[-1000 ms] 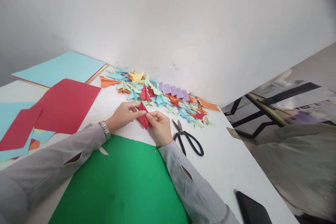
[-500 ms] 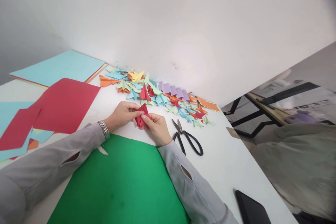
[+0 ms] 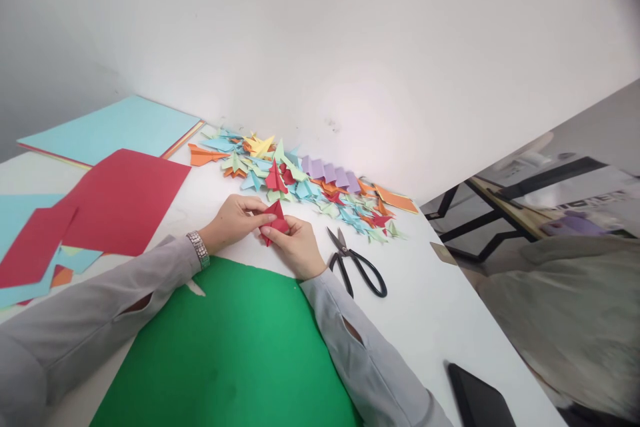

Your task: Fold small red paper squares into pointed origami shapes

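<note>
A small piece of folded red paper (image 3: pixel 277 213) is held between both hands, just beyond the far edge of a green sheet (image 3: pixel 230 340). My left hand (image 3: pixel 237 220) pinches it from the left, thumb on top. From the right, my right hand (image 3: pixel 299 245) grips its lower part with thumb and fingers. The paper's pointed top sticks up above the fingers, while part of its lower side is covered by them. Close to my right hand lie scissors (image 3: pixel 345 251) with black handles, their blades apart.
A heap of folded paper planes (image 3: pixel 275 177) in several colours lies along the wall. Red sheets (image 3: pixel 130 203) and a blue-topped paper stack (image 3: pixel 120 127) are at the left. A black phone-like device (image 3: pixel 480 395) rests near the right edge. A person's clothing (image 3: pixel 565 313) shows beyond the table.
The folded red paper has turned slightly between my fingers, and my right thumb sits a little lower on it. Both hands keep their hold; the other things have not moved.
</note>
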Tool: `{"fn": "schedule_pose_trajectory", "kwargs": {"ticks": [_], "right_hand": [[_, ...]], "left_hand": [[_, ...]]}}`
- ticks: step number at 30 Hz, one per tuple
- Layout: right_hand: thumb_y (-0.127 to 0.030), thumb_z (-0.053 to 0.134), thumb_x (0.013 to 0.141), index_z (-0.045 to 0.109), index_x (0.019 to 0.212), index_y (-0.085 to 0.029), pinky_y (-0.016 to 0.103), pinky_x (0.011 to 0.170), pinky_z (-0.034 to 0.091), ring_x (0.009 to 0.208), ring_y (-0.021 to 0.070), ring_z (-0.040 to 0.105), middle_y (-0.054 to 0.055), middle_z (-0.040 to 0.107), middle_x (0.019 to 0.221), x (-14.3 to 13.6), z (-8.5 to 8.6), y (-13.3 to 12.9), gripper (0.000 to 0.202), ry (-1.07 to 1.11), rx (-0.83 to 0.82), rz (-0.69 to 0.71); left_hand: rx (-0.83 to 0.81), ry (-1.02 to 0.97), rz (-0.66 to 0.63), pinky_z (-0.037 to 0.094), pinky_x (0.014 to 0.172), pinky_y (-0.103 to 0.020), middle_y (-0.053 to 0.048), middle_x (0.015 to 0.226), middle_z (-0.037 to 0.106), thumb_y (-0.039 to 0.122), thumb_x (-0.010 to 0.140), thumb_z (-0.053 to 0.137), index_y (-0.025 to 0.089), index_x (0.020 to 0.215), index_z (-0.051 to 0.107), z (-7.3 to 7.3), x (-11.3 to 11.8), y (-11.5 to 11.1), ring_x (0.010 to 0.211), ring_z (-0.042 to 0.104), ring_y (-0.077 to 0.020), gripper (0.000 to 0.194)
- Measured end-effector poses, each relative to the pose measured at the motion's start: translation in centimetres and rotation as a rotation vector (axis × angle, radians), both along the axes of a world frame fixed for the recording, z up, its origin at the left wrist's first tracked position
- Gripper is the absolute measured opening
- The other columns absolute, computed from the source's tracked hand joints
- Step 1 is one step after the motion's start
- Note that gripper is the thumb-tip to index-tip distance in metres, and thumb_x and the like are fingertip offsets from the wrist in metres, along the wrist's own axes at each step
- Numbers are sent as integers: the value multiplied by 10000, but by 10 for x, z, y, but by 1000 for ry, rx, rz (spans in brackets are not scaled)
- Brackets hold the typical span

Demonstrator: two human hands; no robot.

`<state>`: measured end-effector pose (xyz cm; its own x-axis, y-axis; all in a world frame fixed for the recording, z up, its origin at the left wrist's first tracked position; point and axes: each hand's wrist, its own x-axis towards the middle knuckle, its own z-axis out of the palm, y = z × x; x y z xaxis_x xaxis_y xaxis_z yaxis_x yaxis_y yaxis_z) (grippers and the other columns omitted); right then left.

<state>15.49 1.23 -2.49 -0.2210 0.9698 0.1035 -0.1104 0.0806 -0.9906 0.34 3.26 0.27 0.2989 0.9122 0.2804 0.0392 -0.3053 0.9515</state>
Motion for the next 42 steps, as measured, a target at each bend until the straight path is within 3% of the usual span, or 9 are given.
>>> {"fn": "schedule_pose_trajectory", "kwargs": {"ticks": [10,14,18,29,34,38,42], "right_hand": [[-266,828,529,678,704,-163,240,531,440,530,122,594,3,690,610,1,2,0,252,-60,-85,-32],[-268,832,522,673,670,-159,233,497,424,482,119,581,-1,668,541,2,3,0,243,-78,-91,-46],[-293,817,558,686,687,-154,241,496,429,479,122,580,10,666,546,3,2,0,231,-70,-67,-71],[-239,831,531,689,692,-161,235,497,442,469,105,568,-3,673,559,1,2,1,228,10,-71,-89],[-301,803,590,688,717,-165,248,499,465,490,119,593,12,691,594,0,4,0,219,69,-62,-73],[-296,822,555,681,702,-156,252,479,466,457,117,576,19,690,575,1,6,0,247,43,-88,-87],[-298,811,570,679,691,-155,245,476,462,455,107,566,21,691,587,1,7,-1,229,24,-78,-66]], "left_hand": [[-122,-57,24,378,413,-188,7,519,601,326,634,732,132,606,684,4,0,0,444,486,-78,201],[-220,-69,63,390,406,-190,2,524,625,346,590,769,130,618,680,5,1,-1,432,498,-82,236],[-269,-27,18,385,414,-188,0,509,616,326,565,792,116,692,699,5,-1,0,432,490,-79,262],[-259,9,5,352,425,-185,6,472,582,353,565,793,112,661,682,0,-2,3,432,471,-72,282],[-256,-17,-29,369,426,-182,1,492,598,382,580,782,117,650,675,1,-2,3,436,480,-72,294],[-249,2,-23,357,414,-177,-2,482,596,386,604,769,119,626,677,-1,-3,3,427,469,-67,284],[-251,-27,-25,390,434,-188,-14,545,632,374,601,777,118,705,699,-1,-3,2,457,513,-83,287]]}}
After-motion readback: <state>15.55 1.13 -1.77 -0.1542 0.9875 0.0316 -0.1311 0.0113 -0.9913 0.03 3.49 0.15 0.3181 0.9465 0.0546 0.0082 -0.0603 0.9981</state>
